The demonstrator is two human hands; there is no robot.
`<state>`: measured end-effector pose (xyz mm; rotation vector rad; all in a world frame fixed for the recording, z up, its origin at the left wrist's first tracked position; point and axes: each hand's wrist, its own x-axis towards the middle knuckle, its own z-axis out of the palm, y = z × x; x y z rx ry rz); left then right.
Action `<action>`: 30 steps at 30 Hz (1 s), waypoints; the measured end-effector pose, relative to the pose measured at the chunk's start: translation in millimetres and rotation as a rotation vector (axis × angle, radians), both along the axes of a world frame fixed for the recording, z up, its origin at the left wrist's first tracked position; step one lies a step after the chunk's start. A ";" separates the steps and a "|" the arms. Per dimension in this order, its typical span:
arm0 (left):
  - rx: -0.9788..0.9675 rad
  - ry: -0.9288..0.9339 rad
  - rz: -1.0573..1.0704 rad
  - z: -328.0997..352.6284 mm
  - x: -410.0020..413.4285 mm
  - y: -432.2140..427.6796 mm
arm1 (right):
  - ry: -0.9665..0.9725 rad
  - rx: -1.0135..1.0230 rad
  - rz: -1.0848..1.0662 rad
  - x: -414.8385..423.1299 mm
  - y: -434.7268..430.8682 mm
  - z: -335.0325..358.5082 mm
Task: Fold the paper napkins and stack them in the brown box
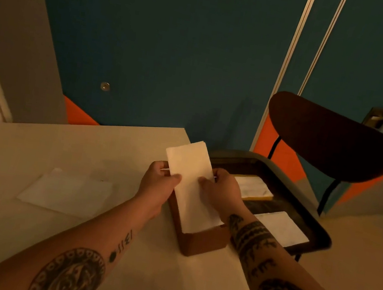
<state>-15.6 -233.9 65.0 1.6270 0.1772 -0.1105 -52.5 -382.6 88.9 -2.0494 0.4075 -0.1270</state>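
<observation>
A folded white napkin (190, 179) is held lengthwise over the brown box (202, 244), its near end resting in the box and its far end tilted up. My left hand (157, 184) pinches its left edge with thumb on top. My right hand (222, 190) pinches its right edge. The box sits on the white table (60, 144) near its right edge; the napkin hides its inside. An unfolded white napkin (67, 191) lies flat on the table to the left.
A dark tray (303, 195) rests on a chair seat to the right of the table, holding a white napkin stack (281, 225) and a white-and-yellow pack (254, 187). The chair's dark backrest (329, 136) rises behind it. A blue wall stands beyond.
</observation>
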 end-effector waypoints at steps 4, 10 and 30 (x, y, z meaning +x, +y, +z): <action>0.256 -0.091 0.051 -9.9 1.2 -5.6 | 0.059 -0.113 0.014 13.0 -7.6 -18.2; 0.488 -0.100 0.017 -18.5 1.3 -3.8 | 0.115 -0.283 0.069 23.0 -4.6 -41.1; 0.453 -0.182 0.107 -34.3 2.6 59.5 | -0.037 -0.599 0.231 36.4 37.4 -19.6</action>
